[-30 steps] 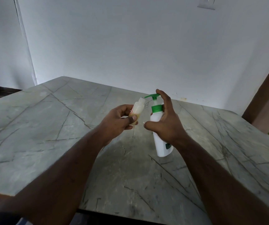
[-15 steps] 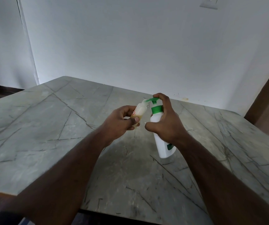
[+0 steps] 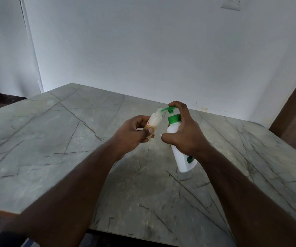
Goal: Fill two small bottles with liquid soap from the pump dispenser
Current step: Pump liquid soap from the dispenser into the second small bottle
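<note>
Holding a small translucent plastic bottle (image 3: 154, 122) tilted, the left hand (image 3: 132, 135) pinches its base; the right hand (image 3: 184, 132) grips the white pump dispenser with green head (image 3: 175, 129), forefinger on the pump. Both hang above the grey marble table's (image 3: 54, 139) far middle. Spout meets mouth loosely; a slip would likely spill soap.

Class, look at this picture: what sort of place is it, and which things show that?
Probably a room in a home: a veined stone table stands against a plain white wall, with a wall plate high up.
</note>
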`<state>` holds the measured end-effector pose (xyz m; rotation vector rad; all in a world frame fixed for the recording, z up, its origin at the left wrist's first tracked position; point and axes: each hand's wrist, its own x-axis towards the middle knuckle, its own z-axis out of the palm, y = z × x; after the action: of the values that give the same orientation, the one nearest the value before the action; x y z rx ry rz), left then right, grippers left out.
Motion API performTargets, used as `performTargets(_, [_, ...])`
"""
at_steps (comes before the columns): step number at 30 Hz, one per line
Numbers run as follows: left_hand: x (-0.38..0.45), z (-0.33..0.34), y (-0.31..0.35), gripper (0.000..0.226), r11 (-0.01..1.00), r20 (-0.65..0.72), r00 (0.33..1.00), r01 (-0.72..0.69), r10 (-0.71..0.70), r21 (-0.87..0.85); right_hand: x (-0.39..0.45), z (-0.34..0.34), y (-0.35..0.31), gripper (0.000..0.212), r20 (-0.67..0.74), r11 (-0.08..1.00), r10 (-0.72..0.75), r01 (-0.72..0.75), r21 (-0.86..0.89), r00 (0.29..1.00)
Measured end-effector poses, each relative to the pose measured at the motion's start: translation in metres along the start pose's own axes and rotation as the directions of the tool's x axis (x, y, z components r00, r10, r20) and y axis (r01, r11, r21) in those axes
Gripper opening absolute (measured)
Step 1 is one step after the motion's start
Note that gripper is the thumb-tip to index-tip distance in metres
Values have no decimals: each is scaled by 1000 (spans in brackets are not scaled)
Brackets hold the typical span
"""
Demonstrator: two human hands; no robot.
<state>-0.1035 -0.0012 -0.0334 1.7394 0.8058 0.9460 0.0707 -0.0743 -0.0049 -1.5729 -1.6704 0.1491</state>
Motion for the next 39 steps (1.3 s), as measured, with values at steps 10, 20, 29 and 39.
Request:
performTargets(10, [0,-1,1,40,1000,0,1000,1,-1,-7,1,-2,-1,100,-6,1000,-6,6,-1,1000])
performTargets(20, [0,-1,1,43,1000,-2,1000,14,-14,-10,0,-3,-2,102,-25,1000,-7,8,20,1000])
performTargets(29, [-1,0,2,43,1000,-1,1000,12,-12,-17,-1,-1,-3,97,-25,999,7,-6,41,1000])
performTargets(39, [0,0,0,39,1000,5,1000,-7,7,-25,-3,-4,-3,92,-32,998,3,-1,64,999])
